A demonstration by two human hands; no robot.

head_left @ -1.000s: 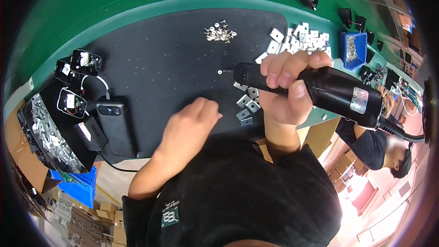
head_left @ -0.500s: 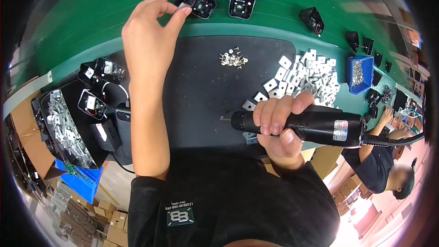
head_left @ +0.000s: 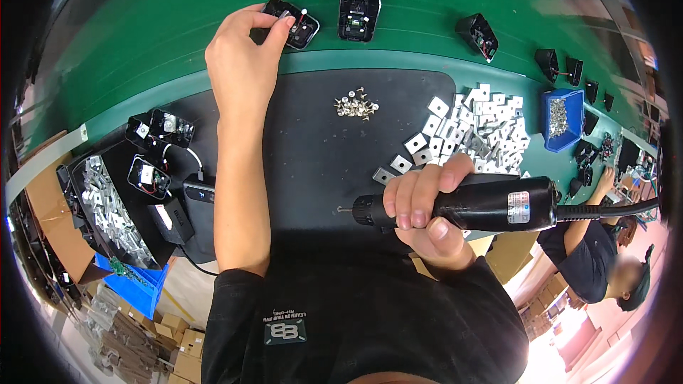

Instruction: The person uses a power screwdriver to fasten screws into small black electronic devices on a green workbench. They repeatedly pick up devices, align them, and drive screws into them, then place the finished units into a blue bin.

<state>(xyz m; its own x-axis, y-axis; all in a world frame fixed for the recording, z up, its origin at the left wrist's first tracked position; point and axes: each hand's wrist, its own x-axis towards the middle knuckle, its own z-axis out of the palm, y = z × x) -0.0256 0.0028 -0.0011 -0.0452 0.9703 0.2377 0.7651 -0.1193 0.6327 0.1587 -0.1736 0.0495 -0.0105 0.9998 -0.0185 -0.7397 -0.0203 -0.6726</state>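
At the far left, my left hand (head_left: pixel 245 57) pinches a small silver metal plate (head_left: pixel 284 14) between thumb and fingers. The plate is at the left part of an open black plastic housing (head_left: pixel 304 30), which has a small board and a white connector on red wire inside; my fingers partly cover it. My right hand (head_left: pixel 427 203) is wrapped round a black electric screwdriver (head_left: pixel 491 203), held level above the mat with its bit pointing left. A screw (head_left: pixel 344 210) appears to sit on the bit's tip. Another open black housing (head_left: pixel 359 14) lies right of the first.
A pile of screws (head_left: pixel 356 105) lies on the black mat (head_left: pixel 306 149), with many silver square plates (head_left: pixel 469 124) to the right. A blue bin (head_left: pixel 562 121) of small parts stands farther right. Wired housings (head_left: pixel 149 176) and a tray of metal parts (head_left: pixel 114 206) are left. A co-worker (head_left: pixel 590 259) sits right.
The view has shifted slightly. My left hand has brought the silver plate lower into the housing. The screwdriver has moved a little to the left, still in my right hand.
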